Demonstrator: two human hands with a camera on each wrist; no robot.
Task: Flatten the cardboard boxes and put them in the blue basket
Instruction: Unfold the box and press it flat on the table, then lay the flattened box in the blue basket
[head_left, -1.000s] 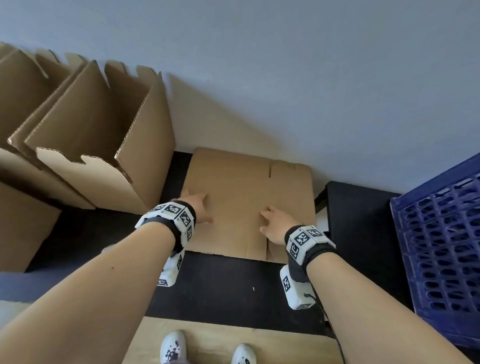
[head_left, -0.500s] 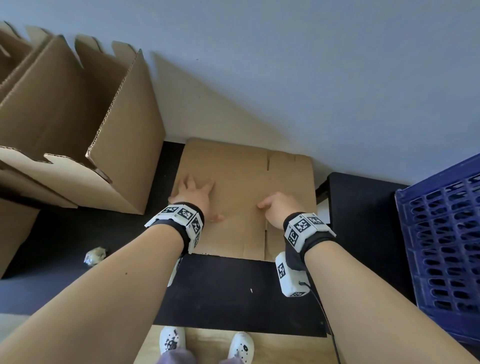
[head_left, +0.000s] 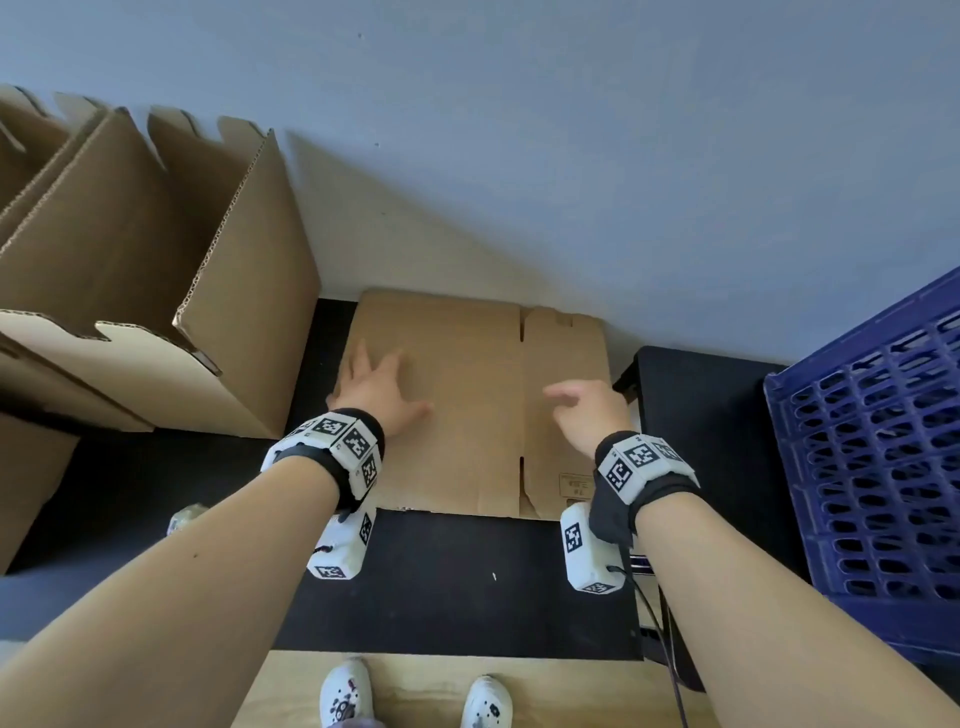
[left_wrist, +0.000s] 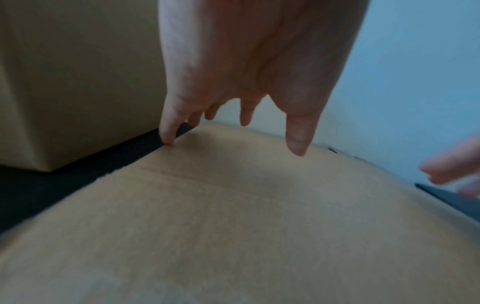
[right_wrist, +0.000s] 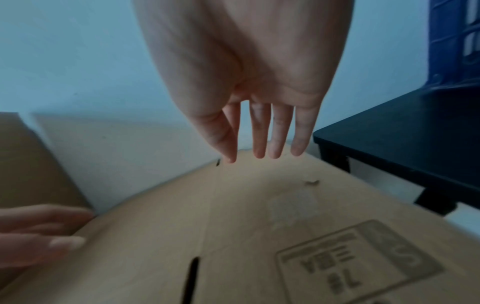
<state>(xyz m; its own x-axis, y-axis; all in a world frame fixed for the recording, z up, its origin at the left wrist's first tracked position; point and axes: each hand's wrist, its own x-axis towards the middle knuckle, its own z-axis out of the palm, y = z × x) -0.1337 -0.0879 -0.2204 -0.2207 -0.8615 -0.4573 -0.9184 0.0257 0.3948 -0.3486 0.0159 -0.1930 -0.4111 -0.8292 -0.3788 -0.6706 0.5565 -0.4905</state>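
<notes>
A flattened cardboard box (head_left: 467, 395) lies on the black table (head_left: 467, 582) against the wall. My left hand (head_left: 376, 387) is spread over its left part, fingers straight, the little finger (left_wrist: 167, 131) touching the cardboard's left edge. Over the sheet's right part my right hand (head_left: 584, 408) hovers with straight, relaxed fingers (right_wrist: 259, 133), just above the cardboard (right_wrist: 259, 236) and holding nothing. The blue basket (head_left: 878, 447) stands at the far right. Upright, unflattened boxes (head_left: 156, 270) stand at the left.
A second black table (head_left: 706, 415) sits right of the sheet, under the basket, with a gap between the two tables. A small crumpled scrap (head_left: 184, 519) lies on the left table near my left forearm. The wall (head_left: 519, 156) is directly behind everything.
Both hands have slid a little farther across the sheet toward the wall. The right hand has lifted off the cardboard and its fingers have straightened.
</notes>
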